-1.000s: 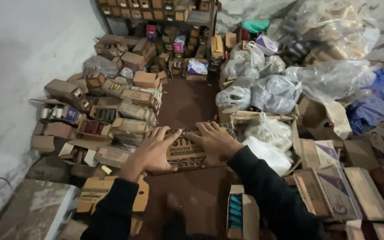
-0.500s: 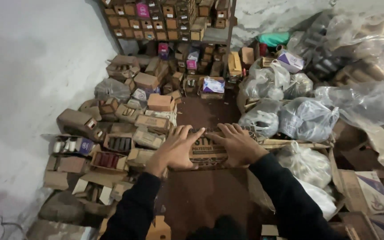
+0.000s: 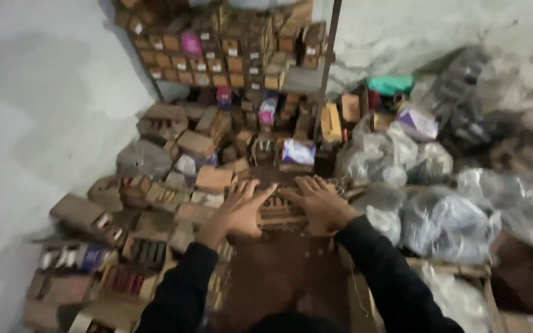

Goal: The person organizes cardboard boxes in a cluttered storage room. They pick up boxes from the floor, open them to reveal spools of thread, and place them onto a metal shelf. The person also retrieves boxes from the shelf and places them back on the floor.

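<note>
Left hand [image 3: 239, 211]: palm down, fingers spread wide and flat, pressed on left half of carton top; no closed hold around anything.
Right hand [image 3: 319, 203]: palm down, fingers extended and slightly splayed, resting on right half of carton top; no closed hold either.
Cardboard carton [image 3: 280, 213]: brown, printed lettering on the strip visible between both hands; lying flat on the floor directly under both palms, touching both.
Carton position: centred ahead of the body, between the box heap on the left and the bag heap on the right, at the near end of a bare brown floor strip [image 3: 272, 277].
Count, hands: two, both from dark long sleeves [image 3: 384, 277].
Count, cartons under hands: one.
Small brown boxes [image 3: 155, 203]: loose heap left of the left hand, nearest ones just beside the wrist; too many and too blurred to count.
Clear plastic bags [image 3: 439, 216]: filled, piled right of the right hand; at least five discernible, exact number not determinable.
Metal shelf [image 3: 229, 55]: one unit against the far wall, well apart from the hands, stacked with rows of small boxes.
Purple-and-white boxes [image 3: 297, 152]: two visible, one just beyond the carton, one further right near the bags.
Green item [image 3: 390, 84]: one, atop the far end of the bag pile.
</note>
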